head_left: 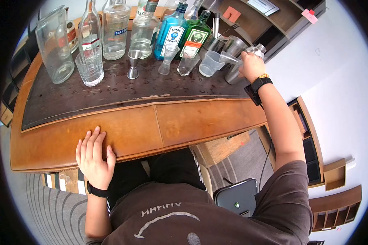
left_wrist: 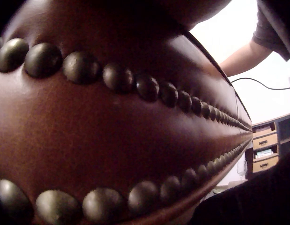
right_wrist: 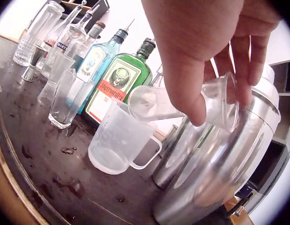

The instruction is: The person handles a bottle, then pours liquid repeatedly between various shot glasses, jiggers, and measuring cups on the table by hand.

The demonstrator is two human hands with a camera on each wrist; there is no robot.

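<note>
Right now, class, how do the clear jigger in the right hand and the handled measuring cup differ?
The jigger is tipped on its side in the right hand; the measuring cup stands upright on the tabletop. The jigger has a narrow waist; the measuring cup has a side handle. Both let light through.

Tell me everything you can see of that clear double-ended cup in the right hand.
The double-ended cup looks like clear, colourless plastic, a flared bowl at each end, its middle partly hidden by the thumb. It is tipped sideways, held by the right hand, with one mouth by the top of the translucent measuring jug. Whether it touches the jug I cannot tell.
</note>
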